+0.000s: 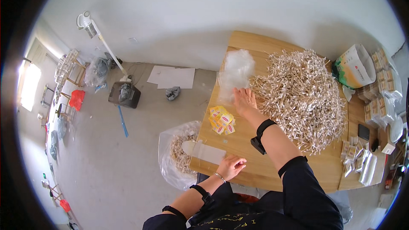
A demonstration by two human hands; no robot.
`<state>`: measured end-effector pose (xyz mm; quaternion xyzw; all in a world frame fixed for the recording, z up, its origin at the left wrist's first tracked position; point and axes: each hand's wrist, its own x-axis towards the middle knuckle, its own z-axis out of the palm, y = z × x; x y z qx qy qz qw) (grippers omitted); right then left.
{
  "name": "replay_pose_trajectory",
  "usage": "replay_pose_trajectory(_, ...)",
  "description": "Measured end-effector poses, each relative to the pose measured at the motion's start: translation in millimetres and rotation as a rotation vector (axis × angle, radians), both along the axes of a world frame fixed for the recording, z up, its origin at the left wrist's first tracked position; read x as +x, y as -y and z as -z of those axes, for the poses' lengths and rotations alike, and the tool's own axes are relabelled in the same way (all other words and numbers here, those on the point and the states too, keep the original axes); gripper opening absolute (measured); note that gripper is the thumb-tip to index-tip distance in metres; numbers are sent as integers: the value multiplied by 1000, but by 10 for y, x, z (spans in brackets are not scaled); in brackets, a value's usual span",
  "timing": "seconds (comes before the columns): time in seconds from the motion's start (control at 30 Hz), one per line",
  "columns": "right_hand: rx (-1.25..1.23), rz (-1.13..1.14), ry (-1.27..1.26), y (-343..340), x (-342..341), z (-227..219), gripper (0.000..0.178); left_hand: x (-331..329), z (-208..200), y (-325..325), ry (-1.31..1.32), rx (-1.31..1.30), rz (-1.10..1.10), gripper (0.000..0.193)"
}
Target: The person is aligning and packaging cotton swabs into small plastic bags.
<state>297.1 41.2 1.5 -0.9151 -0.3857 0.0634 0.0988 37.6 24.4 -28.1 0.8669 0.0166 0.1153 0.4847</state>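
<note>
My right hand reaches forward over the table, its fingers stretched out and laid on the near edge of a stack of clear plastic bags. To its right rises a large heap of cotton swabs. Small yellow-and-white printed packets lie in a loose pile to its left. At the table's near edge, my left hand is loosely curled, with no object visible in it. Beside that hand lies a flat white card or sheet, partly under a clear strip.
A clear bag of cotton swabs stands on the floor at the table's left. Stacked packs, a printed tub and a dark phone are at right. A black bin stands farther left.
</note>
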Motion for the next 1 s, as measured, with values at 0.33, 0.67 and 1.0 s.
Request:
replay_pose_trajectory(0.33, 607, 257, -516, 404, -6, -179, 45, 29, 32, -5, -26, -33, 29, 18)
replay_pose_trajectory(0.67, 1035, 557, -1139, 1350, -1156, -445, 40, 224, -212, 49, -83, -913, -242, 13)
replay_pose_trajectory(1.0, 986, 501, -1347, 1352, -1751, -624, 21, 53, -735, -83, 19, -639, -505, 16)
